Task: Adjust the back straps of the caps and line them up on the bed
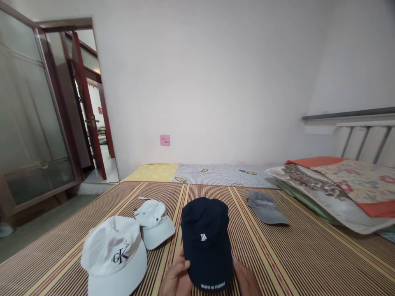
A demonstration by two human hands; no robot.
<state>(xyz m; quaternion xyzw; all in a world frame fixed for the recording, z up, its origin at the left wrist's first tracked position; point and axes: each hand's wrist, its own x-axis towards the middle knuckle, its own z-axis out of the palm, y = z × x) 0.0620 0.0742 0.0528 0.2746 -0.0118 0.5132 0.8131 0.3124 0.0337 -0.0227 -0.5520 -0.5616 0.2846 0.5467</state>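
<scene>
On the striped mat (308, 255) lies a big white cap (112, 246). Just right is the dark cap (208, 222): the left hand (176, 276) grips its brim (210, 269), the right hand (246, 279) touches the other edge; whether closed, I cannot tell.

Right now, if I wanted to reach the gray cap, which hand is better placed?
Probably your right hand: it is at the right edge of the navy cap, nearer the gray cap. Your left hand grips the opposite edge, farther away.
</scene>
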